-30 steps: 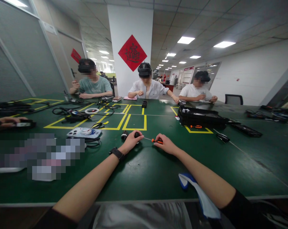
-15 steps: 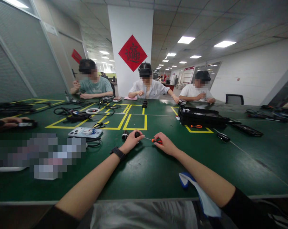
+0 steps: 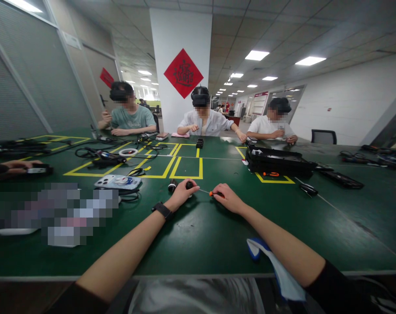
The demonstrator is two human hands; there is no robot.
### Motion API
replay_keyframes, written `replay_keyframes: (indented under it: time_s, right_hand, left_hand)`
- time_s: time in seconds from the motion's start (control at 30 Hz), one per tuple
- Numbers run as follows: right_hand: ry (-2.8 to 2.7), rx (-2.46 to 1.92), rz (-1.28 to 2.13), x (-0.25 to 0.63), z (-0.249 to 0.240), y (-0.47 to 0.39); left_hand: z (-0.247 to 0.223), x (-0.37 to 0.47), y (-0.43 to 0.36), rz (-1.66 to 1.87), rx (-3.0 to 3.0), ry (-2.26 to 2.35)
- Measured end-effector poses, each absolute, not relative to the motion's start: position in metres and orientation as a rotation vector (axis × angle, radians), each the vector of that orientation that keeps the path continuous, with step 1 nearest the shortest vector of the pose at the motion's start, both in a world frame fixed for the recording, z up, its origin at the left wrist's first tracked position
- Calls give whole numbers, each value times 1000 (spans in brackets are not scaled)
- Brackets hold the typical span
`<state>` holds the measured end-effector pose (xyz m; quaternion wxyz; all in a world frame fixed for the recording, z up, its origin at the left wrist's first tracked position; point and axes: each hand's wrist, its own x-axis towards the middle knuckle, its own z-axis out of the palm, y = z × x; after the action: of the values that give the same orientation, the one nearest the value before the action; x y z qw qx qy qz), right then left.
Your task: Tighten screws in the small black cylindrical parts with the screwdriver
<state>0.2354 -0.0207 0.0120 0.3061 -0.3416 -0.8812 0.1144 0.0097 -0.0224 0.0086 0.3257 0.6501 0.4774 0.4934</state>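
Observation:
My right hand is closed around the orange and black handle of a screwdriver. Its thin metal shaft points left toward my left hand. Between the fingers of that hand is a small black rounded part, mostly covered by the fingers. Whether the screwdriver's tip touches the part is too small to tell. Just left of my left hand, a black and white cylindrical piece stands on the green table.
A black open case lies at right, with an orange tool before it. Further right is a black-handled tool. Phones and cables lie left. A blue and white strap hangs under my right forearm. Co-workers sit opposite; another person's hand is far left.
My right hand has shifted its grip on the screwdriver handle slightly, with the fingers now covering more of it. My left hand stays in place. The whole view has moved very slightly.

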Motion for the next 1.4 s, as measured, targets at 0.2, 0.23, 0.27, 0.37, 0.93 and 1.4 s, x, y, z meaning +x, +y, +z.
replay_keyframes:
  time_s: [0.2, 0.23, 0.27, 0.37, 0.93, 1.4]
  right_hand:
    - [-2298, -893, 289, 237, 9, -21]
    - [-2290, -902, 298, 238, 8, -20]
    - [-2283, -910, 309, 238, 8, -20]
    - [-2270, -918, 348, 238, 7, -20]
    - [-2239, -884, 401, 236, 11, -23]
    - [-2288, -905, 383, 236, 10, -19]
  left_hand:
    - [7, 9, -20, 1281, 1724, 1255]
    - [7, 9, -20, 1278, 1722, 1255]
    - [6, 9, -20, 1277, 1718, 1254]
    - [6, 9, -20, 1282, 1702, 1241]
    - [8, 10, -22, 1264, 1651, 1224]
    - [6, 8, -20, 1259, 1693, 1192]
